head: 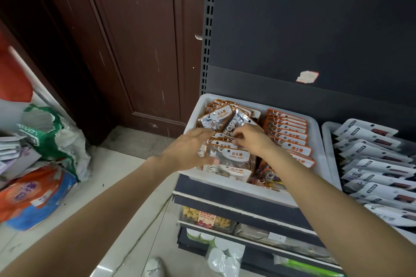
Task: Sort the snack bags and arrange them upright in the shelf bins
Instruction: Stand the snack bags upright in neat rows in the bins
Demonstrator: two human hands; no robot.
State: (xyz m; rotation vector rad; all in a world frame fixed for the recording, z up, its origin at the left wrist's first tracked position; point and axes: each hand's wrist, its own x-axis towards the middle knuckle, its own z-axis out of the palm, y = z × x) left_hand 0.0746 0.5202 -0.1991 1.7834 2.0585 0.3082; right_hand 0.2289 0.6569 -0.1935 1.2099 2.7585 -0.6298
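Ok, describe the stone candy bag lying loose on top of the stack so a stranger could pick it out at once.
Find the white bin at the left end of the dark shelf, where both hands work. In its left column, behind the hands, one stone candy bag lies tilted on top. Unlike the packed rows nearby, it shows its silvery face and a "STONE CANDY" label.

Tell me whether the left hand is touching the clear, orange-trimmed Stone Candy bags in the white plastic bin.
Touching. The head view shows the left hand lying on the Stone Candy bags, thumb against a bag's front.

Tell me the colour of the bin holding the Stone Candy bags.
White, seen in the head view: the bin is plain white plastic around the Stone Candy bags.
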